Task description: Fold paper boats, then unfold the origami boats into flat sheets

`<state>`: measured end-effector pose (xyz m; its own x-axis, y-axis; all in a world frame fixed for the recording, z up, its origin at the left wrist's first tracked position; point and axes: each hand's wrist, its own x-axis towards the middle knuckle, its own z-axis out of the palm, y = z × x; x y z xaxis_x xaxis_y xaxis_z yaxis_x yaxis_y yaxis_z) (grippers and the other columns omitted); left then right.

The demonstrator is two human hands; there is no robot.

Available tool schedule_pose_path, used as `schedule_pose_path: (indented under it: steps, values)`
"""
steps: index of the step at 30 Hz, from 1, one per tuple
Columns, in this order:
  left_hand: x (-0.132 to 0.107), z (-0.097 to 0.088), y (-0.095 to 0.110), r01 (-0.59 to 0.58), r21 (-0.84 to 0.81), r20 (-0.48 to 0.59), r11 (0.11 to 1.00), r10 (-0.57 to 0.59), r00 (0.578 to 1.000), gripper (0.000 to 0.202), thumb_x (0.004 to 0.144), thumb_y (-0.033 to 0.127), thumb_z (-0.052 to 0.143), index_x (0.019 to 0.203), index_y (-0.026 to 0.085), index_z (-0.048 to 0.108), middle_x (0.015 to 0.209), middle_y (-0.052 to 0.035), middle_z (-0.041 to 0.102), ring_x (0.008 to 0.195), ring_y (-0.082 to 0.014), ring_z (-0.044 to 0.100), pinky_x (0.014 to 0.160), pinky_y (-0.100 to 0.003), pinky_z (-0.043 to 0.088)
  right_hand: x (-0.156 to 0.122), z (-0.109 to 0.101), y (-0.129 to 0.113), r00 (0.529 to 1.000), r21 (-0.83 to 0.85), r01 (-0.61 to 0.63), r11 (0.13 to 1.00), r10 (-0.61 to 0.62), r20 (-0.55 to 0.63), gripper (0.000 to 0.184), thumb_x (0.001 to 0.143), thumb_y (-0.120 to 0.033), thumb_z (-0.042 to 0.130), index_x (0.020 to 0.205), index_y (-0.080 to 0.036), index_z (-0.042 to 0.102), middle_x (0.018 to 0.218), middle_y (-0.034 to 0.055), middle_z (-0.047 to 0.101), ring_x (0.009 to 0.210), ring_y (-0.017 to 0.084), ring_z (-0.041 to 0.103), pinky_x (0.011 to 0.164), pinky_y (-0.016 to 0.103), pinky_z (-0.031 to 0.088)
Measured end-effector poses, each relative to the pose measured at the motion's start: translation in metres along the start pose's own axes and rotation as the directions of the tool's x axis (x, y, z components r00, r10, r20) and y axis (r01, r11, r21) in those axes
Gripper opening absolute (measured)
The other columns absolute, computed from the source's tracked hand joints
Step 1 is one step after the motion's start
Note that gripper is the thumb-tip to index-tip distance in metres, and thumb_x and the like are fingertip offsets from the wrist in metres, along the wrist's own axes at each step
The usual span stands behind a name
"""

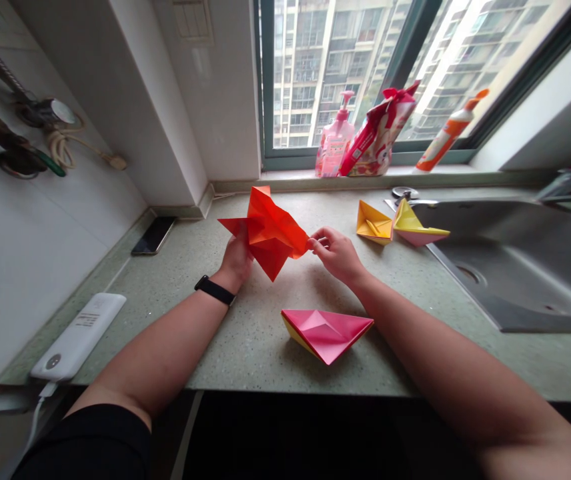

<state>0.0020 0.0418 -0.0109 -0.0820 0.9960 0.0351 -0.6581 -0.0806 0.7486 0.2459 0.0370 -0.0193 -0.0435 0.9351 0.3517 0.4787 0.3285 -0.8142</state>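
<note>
A creased sheet of orange-red origami paper (269, 230), partly folded with pointed corners sticking out, is held up above the counter between both hands. My left hand (238, 257) grips it from the left side, its fingers mostly hidden behind the paper. On the right, my right hand (333, 251) pinches a corner of the same paper between thumb and forefinger. Nearer to me, between my forearms, lies a pink folded paper boat (326, 333) with a yellow side. Farther off to the right sit an orange paper boat (373, 223) and a yellow-and-pink one (418, 227).
A steel sink (515, 260) is set into the speckled counter (245, 353) on the right. Left are a phone (154, 236) and a white power bank (79, 337) with a cable. A pink pump bottle (334, 143), a red bag (380, 133) and an orange-white bottle (448, 137) line the windowsill.
</note>
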Motion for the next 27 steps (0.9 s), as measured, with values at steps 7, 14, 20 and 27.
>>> schedule_pose_path:
  steps: [7,14,20,27]
  values:
    - [0.003,-0.002,0.013,0.100,-0.122,-0.031,0.988,-0.105,0.994,0.017,0.095,0.032,0.083,0.101,0.018,0.074,0.092,-0.0017,0.080,0.090,-0.0207,0.077,0.086,-0.029,0.061,0.001,0.006,0.004,0.985,0.183,-0.169,0.969,0.158,0.070,0.024,0.093,-0.044,0.077,0.086,-0.025,0.062,0.077,0.0009,0.075,0.072,0.019,0.073,0.073,0.033,0.060]
    - [0.001,0.002,0.013,0.158,-0.126,0.001,0.979,-0.159,0.987,0.018,0.110,0.028,0.063,0.100,0.018,0.075,0.082,-0.0038,0.075,0.079,-0.0205,0.073,0.079,-0.030,0.061,0.000,0.006,-0.004,0.896,0.432,-0.440,0.788,0.351,0.273,0.029,0.091,-0.034,0.083,0.082,-0.024,0.058,0.078,0.0000,0.073,0.073,0.015,0.073,0.067,0.026,0.061]
    - [-0.001,0.001,0.014,0.212,-0.059,0.112,0.975,-0.205,0.972,0.032,0.115,0.038,0.053,0.104,0.019,0.076,0.088,-0.0068,0.077,0.092,-0.0251,0.076,0.085,-0.034,0.064,-0.002,0.005,-0.014,0.801,0.536,-0.599,0.595,0.457,0.387,0.023,0.094,-0.024,0.079,0.085,-0.024,0.057,0.083,0.0009,0.075,0.071,0.015,0.075,0.070,0.027,0.065]
    - [-0.005,0.000,0.016,0.160,-0.047,0.212,0.986,-0.147,0.966,0.028,0.109,0.042,0.068,0.120,0.019,0.078,0.118,-0.0086,0.082,0.127,-0.0297,0.072,0.108,-0.039,0.060,0.004,-0.001,-0.012,0.875,0.666,-0.467,0.582,0.411,0.255,0.030,0.092,-0.036,0.082,0.090,-0.028,0.053,0.089,-0.0006,0.076,0.073,0.017,0.075,0.079,0.036,0.068]
